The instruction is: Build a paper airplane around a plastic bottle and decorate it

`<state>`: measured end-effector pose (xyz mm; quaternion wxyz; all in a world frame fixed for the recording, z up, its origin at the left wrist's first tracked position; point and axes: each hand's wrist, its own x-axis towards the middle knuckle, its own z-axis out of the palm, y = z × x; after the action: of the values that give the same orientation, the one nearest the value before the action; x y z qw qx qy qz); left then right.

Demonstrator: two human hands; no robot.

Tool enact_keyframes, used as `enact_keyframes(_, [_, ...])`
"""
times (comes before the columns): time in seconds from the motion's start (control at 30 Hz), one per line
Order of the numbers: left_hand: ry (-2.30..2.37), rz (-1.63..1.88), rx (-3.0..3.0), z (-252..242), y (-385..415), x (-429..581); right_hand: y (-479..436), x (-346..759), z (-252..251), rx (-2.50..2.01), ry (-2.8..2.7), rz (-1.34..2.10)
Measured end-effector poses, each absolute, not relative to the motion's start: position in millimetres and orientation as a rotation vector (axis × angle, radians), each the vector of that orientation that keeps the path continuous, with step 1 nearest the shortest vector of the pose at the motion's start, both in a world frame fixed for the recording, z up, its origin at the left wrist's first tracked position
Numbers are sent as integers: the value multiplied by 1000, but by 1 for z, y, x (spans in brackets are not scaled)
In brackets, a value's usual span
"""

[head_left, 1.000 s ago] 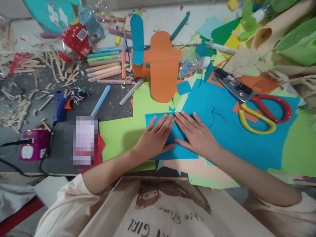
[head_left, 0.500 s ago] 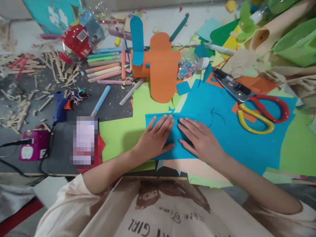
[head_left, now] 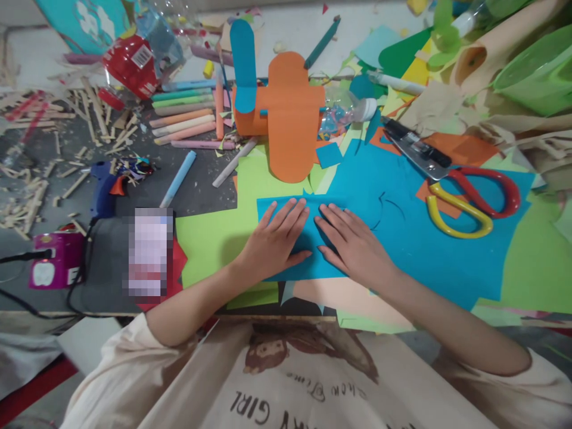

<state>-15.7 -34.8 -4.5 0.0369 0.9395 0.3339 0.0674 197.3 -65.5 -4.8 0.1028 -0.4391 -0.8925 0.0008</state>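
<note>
A piece of blue paper (head_left: 308,271) lies in front of me, partly over a larger blue sheet (head_left: 447,256) and light green paper (head_left: 205,244). My left hand (head_left: 276,238) rests flat on its left half, fingers stretched toward the far edge. Beside it my right hand (head_left: 353,241) presses down the same way, partly hiding the paper. A narrow strip along the far edge appears folded. Just beyond stands an orange paper airplane (head_left: 290,119) with a blue propeller strip (head_left: 243,65). Scissors (head_left: 465,190) with one red and one yellow handle lie at right.
At left are a blue glue gun (head_left: 102,190), a purple box with a cable (head_left: 56,259), a blurred-out phone (head_left: 149,250) and scattered wooden sticks (head_left: 33,202). Several markers (head_left: 183,116), a red-labelled bottle (head_left: 131,65) and a clear bottle (head_left: 342,110) stand behind. A green basket (head_left: 536,77) sits far right.
The whole view has shifted slightly, so things appear a little higher and to the left. Both hands stay flat on the blue paper in nearly the same pose.
</note>
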Motion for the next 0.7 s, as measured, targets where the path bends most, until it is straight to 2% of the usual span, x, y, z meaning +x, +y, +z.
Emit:
enact_keyframes(0.4, [1015,272,2893,-6,-36,-15,-65,200,-8,-1295,-2640,47])
enact_keyframes(0.7, [1031,183,2842,-4,-36,-15,-66,200,-9,-1319,-2619,111])
